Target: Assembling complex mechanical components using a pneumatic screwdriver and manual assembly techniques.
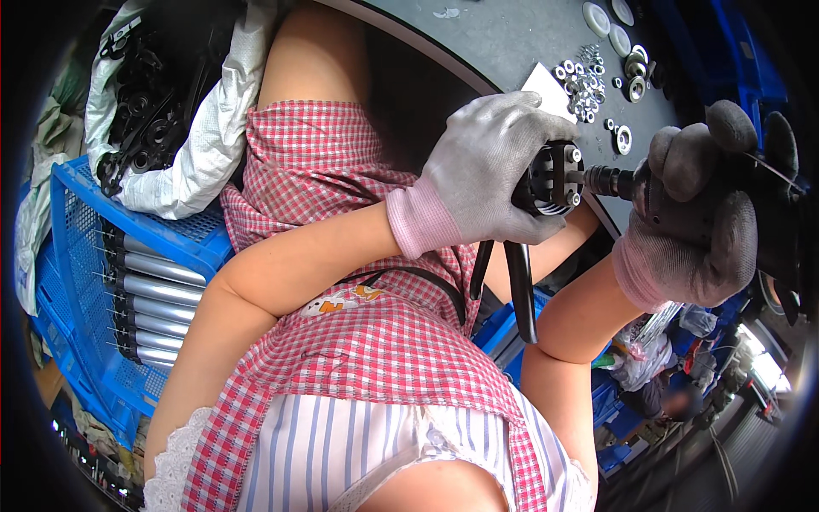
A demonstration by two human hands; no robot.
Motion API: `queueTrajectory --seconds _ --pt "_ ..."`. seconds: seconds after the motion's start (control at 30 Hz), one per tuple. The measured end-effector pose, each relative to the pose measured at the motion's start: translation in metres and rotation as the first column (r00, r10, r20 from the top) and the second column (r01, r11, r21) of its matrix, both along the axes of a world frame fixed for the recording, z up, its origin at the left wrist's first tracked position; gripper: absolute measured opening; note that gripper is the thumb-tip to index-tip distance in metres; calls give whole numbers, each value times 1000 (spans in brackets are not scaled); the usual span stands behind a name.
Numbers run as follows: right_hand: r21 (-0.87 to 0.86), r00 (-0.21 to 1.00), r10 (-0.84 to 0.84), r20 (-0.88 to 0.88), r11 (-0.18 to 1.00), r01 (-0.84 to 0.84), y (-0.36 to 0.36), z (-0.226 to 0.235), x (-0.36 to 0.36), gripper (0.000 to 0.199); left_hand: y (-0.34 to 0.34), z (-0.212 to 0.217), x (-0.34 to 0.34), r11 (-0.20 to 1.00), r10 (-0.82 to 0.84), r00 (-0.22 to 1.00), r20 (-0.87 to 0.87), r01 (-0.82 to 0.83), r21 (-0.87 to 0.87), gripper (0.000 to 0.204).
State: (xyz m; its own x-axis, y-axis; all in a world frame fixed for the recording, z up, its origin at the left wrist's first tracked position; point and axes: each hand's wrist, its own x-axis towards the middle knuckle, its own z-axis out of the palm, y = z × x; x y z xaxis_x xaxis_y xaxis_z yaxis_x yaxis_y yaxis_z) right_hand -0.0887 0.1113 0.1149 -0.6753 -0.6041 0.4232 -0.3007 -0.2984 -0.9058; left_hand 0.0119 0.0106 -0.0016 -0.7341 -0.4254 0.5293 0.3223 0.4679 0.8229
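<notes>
My left hand, in a grey glove with a pink cuff, is closed around a black round metal part. Silver bolt heads show on the side of that part facing right. Two black lever-like legs hang below it, over my lap. My right hand, gloved the same way, grips a dark power screwdriver by its body. Its tip points left and is right by the bolt heads; whether it touches one I cannot tell. The far end of the tool is lost in shadow.
On the grey table lie a pile of nuts, several metal rings and white discs. A white sack of black parts stands at left, above a blue crate with silver tubes. Another person is far right.
</notes>
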Motion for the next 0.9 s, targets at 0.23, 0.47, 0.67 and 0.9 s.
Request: queueTrajectory --seconds 0.23,0.47,0.67,0.9 --pt "-55 979 205 -14 977 -206 -6 6 -5 56 3 -3 -2 1000 19 999 -27 -19 0 69" --pt "-22 913 404 -63 914 -406 -1 3 -5 46 5 -6 0 999 38 999 -26 -37 13 69" --pt "-91 975 221 8 972 -219 -6 1 6 55 3 -7 -2 999 39 998 -52 -39 5 67" --pt "103 932 -213 -292 962 252 -10 2 15 63 2 -2 -8 999 -40 999 -12 41 26 71"
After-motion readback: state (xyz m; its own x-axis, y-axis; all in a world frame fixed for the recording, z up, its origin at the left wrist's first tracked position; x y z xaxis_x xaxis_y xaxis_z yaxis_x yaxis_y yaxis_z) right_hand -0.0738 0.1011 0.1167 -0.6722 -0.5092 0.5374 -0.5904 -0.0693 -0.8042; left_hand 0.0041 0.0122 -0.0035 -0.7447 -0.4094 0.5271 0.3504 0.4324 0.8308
